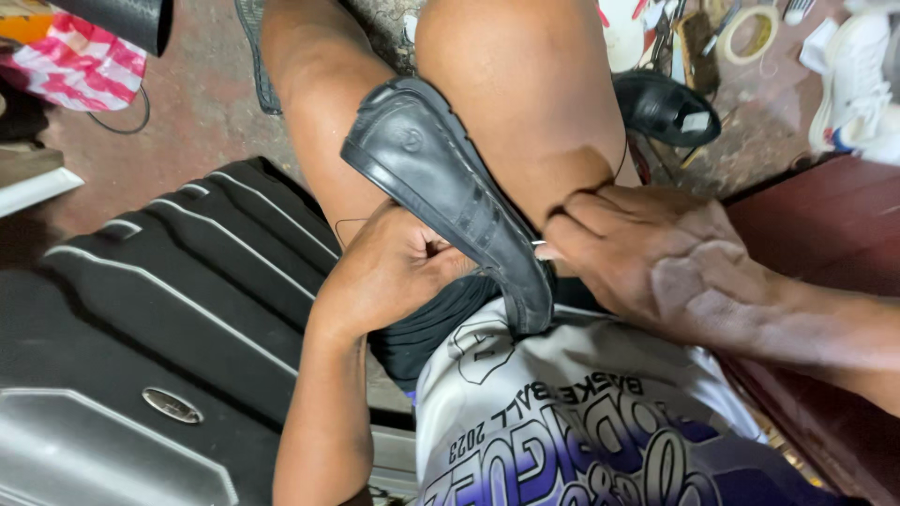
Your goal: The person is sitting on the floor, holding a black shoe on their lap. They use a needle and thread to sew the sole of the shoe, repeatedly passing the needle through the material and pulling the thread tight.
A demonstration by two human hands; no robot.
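One head-worn camera looks steeply down, close over the lap.

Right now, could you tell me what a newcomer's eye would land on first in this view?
A black shoe lies sole-up between the person's bare knees at the centre, gripped from the left side by the left hand. The right hand pinches something thin and shiny, possibly a needle, at the shoe's edge. A ribbed black suitcase fills the lower left, and a second black shoe sits on the floor at upper right.
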